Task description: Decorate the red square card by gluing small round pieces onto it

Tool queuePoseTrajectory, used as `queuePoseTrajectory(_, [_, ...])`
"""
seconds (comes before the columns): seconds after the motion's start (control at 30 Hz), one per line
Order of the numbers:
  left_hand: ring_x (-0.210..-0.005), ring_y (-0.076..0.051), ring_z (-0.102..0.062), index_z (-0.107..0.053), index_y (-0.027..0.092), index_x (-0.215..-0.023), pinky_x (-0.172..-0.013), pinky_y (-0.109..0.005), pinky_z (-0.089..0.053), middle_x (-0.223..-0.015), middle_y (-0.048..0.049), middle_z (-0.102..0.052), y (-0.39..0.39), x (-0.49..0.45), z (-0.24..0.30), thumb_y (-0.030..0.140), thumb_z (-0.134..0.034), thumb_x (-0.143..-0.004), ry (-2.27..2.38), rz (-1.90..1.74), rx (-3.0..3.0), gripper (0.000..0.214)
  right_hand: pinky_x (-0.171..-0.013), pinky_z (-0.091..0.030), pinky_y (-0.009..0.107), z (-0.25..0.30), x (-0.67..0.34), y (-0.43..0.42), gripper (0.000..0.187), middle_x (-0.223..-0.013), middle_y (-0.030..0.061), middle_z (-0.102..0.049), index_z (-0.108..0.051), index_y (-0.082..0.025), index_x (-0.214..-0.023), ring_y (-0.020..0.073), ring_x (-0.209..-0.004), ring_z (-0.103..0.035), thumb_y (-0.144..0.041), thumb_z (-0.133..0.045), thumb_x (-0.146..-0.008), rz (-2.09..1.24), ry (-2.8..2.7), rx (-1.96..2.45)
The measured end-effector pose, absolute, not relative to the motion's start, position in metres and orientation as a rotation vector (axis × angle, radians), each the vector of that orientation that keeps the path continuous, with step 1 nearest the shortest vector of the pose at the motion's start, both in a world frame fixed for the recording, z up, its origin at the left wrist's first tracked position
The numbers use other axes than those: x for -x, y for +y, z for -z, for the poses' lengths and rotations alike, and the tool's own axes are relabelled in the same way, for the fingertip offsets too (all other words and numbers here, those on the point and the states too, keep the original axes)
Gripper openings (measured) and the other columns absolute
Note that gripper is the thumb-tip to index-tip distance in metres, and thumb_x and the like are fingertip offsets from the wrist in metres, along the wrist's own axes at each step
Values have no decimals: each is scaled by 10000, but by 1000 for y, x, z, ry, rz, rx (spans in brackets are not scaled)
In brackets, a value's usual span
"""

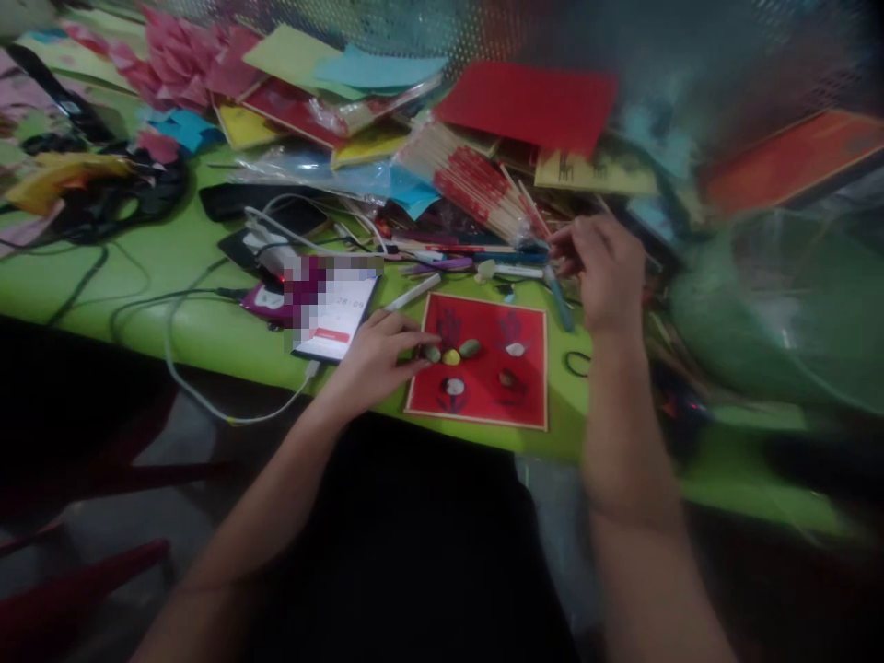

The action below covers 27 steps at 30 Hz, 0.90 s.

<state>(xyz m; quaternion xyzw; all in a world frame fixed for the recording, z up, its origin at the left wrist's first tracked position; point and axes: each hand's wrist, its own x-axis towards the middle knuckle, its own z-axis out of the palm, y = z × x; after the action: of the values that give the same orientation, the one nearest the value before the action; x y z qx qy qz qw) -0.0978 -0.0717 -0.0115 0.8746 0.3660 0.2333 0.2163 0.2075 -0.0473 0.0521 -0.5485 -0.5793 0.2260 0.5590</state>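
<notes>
A red square card (483, 405) with pale edges and dark drawn marks lies on the green table. Several small pebble-like pieces rest on it, among them a yellow one (451, 357), a grey-green one (471, 348), a white one (515, 350) and a brown one (507, 378). At the card's left edge my left hand (377, 359) pinches another grey-green pebble (432, 353) between thumb and forefinger. Raised beyond the card's right side, my right hand (604, 267) has its fingers curled together near the bundled sticks (470, 180); what they hold, if anything, is too blurred to tell.
Left of the card lie a lit phone (338, 318), its white cable (235, 421) and a purple plug adapter (304, 290). Coloured paper, a red sheet (529, 101) and pens crowd the back. A black ring (577, 365) and a green translucent tub (773, 313) are at right.
</notes>
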Motion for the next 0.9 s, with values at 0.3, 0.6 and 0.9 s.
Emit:
queuePoseTrajectory(0.3, [-1053, -288, -602, -739, 252, -1109, -962, -482, -442, -1071, -86, -677, -62, 102, 30, 376, -600, -921, 958, -635, -2421, 264, -613, -489, 260, -60, -252, -165, 206, -801, -5, -684, -707, -217, -915, 117, -640, -599, -411, -640, -903, -139, -1124, 1546])
queuePoseTrajectory(0.6, [-1004, -231, -640, -655, 290, -1043, -941, -442, -470, -1053, 8, -720, -68, 111, 25, 360, -610, -948, 881, -923, -2325, 127, -784, -472, 340, -29, -287, -262, 292, -855, 49, -689, -683, -187, -879, 198, -787, -609, -466, -605, -846, 250, -860, 2164])
queuePoseTrajectory(0.9, [-988, -244, -661, -667, 298, -1102, -888, -406, -495, -1055, -16, -732, -100, 126, 30, 370, -637, -926, 762, -826, -2204, 192, -695, -413, 334, -1, -293, -274, 588, -764, -15, -584, -566, -191, -1018, 197, -696, -558, -504, -782, -569, -49, -479, 2378])
